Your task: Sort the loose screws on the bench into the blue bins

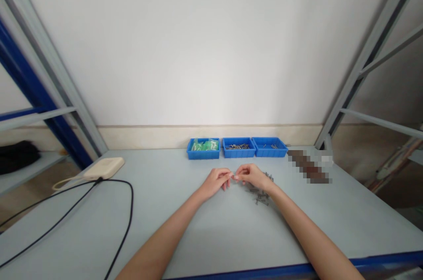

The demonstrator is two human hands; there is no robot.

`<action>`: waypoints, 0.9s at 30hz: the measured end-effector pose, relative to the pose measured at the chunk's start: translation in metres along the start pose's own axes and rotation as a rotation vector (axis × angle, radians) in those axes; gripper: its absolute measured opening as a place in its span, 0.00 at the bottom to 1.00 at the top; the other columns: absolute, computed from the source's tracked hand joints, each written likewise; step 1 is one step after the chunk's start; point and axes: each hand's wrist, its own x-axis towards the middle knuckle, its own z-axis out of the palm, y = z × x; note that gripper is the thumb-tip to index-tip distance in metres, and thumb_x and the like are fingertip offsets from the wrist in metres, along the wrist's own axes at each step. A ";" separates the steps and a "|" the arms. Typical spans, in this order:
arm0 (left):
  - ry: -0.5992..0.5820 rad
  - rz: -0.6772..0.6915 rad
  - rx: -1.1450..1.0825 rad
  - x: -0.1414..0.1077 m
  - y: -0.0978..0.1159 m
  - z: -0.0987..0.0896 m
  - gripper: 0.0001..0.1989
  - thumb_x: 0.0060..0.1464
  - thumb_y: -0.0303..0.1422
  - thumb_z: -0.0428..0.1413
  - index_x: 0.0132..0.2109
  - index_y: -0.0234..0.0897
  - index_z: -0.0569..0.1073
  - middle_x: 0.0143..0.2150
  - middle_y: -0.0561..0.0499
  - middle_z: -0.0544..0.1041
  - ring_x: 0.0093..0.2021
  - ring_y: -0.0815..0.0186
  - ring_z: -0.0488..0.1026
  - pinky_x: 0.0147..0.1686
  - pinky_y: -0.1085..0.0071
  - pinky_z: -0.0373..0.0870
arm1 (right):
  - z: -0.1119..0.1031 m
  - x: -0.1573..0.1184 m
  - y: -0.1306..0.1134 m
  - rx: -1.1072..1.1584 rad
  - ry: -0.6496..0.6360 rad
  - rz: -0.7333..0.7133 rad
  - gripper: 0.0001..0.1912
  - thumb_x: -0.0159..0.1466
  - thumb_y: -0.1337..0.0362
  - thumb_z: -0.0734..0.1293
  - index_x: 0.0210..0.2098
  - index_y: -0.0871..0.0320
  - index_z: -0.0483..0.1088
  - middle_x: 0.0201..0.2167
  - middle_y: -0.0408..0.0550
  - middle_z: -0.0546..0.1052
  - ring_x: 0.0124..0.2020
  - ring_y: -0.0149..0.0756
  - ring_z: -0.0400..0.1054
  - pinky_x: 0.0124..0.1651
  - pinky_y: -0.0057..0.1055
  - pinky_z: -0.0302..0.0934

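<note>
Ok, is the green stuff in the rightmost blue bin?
No, the green packets sit in the leftmost blue bin, at the opposite end of the row of three.

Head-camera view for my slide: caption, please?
Left hand and right hand meet at the fingertips above a pale grey workbench, beside scattered dark metal screws and three blue plastic trays.

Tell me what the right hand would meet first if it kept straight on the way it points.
The left hand most likely: the right hand points left, its fingertips almost at the left hand's. Depth is hard to judge, and anything pinched between them is too small to see.
</note>
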 end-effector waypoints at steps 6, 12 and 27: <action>0.005 -0.060 -0.057 0.000 0.000 0.003 0.17 0.53 0.41 0.49 0.24 0.33 0.67 0.18 0.55 0.66 0.19 0.72 0.64 0.22 0.76 0.61 | 0.004 -0.003 -0.001 -0.175 0.066 -0.069 0.12 0.56 0.57 0.64 0.28 0.61 0.70 0.22 0.44 0.73 0.22 0.28 0.62 0.28 0.25 0.56; -0.031 -0.070 -0.137 0.000 -0.003 0.003 0.19 0.51 0.47 0.51 0.29 0.32 0.70 0.18 0.54 0.68 0.18 0.72 0.65 0.21 0.76 0.61 | 0.008 -0.006 -0.005 -0.255 0.124 -0.103 0.14 0.60 0.57 0.60 0.28 0.61 0.69 0.25 0.45 0.75 0.24 0.30 0.64 0.30 0.25 0.57; 0.020 -0.076 -0.213 0.003 -0.007 -0.001 0.22 0.49 0.49 0.52 0.30 0.31 0.71 0.19 0.52 0.70 0.17 0.73 0.65 0.19 0.77 0.60 | 0.012 -0.011 -0.015 -0.412 0.259 -0.164 0.09 0.57 0.59 0.64 0.29 0.57 0.72 0.24 0.44 0.76 0.27 0.33 0.68 0.32 0.26 0.56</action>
